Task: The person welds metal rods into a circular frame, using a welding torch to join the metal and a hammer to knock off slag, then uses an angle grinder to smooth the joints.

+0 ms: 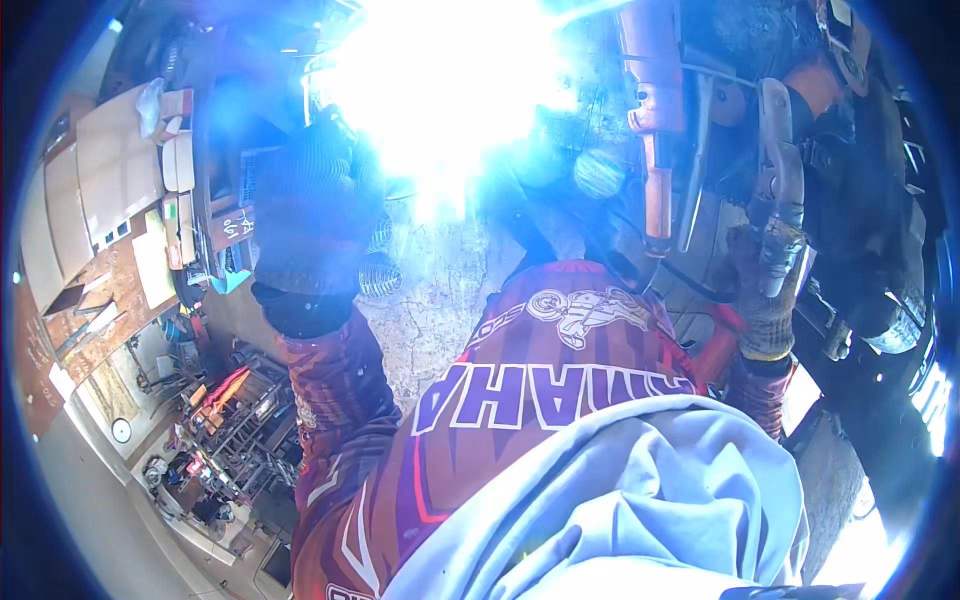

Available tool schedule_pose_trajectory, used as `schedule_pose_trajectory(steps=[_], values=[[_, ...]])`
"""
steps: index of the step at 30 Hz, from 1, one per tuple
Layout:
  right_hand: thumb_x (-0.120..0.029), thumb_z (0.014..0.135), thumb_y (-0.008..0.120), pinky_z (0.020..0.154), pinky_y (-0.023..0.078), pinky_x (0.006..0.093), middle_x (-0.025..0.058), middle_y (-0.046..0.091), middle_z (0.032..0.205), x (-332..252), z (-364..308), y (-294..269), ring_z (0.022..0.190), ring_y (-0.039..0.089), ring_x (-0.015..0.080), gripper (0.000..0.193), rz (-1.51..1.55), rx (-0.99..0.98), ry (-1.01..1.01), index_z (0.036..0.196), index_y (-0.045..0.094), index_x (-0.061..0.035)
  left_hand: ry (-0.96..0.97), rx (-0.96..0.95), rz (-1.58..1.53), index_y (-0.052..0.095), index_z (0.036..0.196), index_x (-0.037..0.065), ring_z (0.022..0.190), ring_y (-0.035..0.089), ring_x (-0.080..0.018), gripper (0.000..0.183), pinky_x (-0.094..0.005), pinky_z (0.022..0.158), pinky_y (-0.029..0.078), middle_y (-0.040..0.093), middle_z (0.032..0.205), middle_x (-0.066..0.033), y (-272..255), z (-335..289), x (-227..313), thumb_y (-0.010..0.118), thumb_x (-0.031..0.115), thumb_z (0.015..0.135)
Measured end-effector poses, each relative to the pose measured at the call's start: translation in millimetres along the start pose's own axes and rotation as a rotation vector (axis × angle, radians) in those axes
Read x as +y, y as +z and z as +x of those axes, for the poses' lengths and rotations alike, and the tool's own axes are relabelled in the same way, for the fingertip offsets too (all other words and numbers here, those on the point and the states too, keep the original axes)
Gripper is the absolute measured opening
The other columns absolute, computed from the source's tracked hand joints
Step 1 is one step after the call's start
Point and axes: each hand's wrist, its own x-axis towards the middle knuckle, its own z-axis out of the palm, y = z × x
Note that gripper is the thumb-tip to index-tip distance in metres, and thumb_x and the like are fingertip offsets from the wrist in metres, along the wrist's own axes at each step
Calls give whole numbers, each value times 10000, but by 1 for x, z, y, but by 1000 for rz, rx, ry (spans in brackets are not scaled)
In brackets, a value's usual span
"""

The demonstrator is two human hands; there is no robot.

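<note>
A blinding blue-white arc glare (455,75) fills the top middle and washes out whatever lies beneath it. At the glare's left edge is my left hand (315,210) in a dark knitted glove. Its fingers are lost in shadow and light, so I cannot see what they hold. Farther right, my right hand (765,290), in a grey glove with a yellowish hem, wraps round the lower end of a long grey metal part (780,190). Between the hands, nearer the right one, lies a copper-coloured bar-shaped part (655,130).
Cracked concrete floor (430,300) shows below the glare. To the left stands a brown workbench (85,320) with tan panels (120,150). A heap of metal frames and scrap (225,420) lies at lower left. Dark bulky shapes crowd the right side.
</note>
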Motion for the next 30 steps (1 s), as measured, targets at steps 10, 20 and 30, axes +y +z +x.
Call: schedule_pose_trajectory(steps=[10,20,30], values=[[-189,975,601,566,525,306,81,701,873,-11,-5,3,674,676,164,222,196,11,167,1095,641,-6,405,6,364,675,1044,74,766,654,-236,183,-494,1015,442,665,974,-57,-24,27,48,622,54,870],[-76,955,593,591,561,302,113,710,939,-21,1,2,680,686,176,200,-37,-113,171,1122,648,19,230,-67,186,648,1101,52,805,682,-335,243,-442,752,543,676,939,-172,-28,29,46,653,132,872],[-133,928,663,648,557,321,79,693,887,-14,-1,-2,731,679,170,196,-197,-33,-25,1085,651,-16,350,-58,345,649,1100,43,756,667,-350,255,-421,695,553,668,853,-179,-26,30,39,670,159,874]])
